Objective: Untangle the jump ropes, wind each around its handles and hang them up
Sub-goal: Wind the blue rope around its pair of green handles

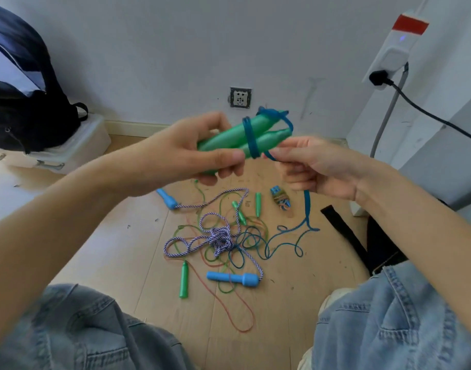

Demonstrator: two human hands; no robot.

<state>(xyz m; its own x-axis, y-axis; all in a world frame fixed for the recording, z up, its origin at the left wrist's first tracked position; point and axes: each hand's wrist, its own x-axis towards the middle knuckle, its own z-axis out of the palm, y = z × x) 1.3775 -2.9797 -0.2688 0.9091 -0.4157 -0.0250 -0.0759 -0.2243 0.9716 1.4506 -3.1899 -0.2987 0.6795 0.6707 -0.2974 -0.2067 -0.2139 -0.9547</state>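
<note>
1. My left hand [202, 153] grips the two green handles [239, 137] side by side, up above the floor.
2. My right hand [317, 166] pinches the blue rope [307, 206]. It is looped round the handles and hangs down to the tangled ropes [221, 241].
3. The wooden floor [122, 249] has bare room near the wall [175, 49].
4. A black backpack [23, 97] sits on a plastic box [76, 145].

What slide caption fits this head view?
Left hand grips paired green handles while right hand winds blue rope around them.
</note>
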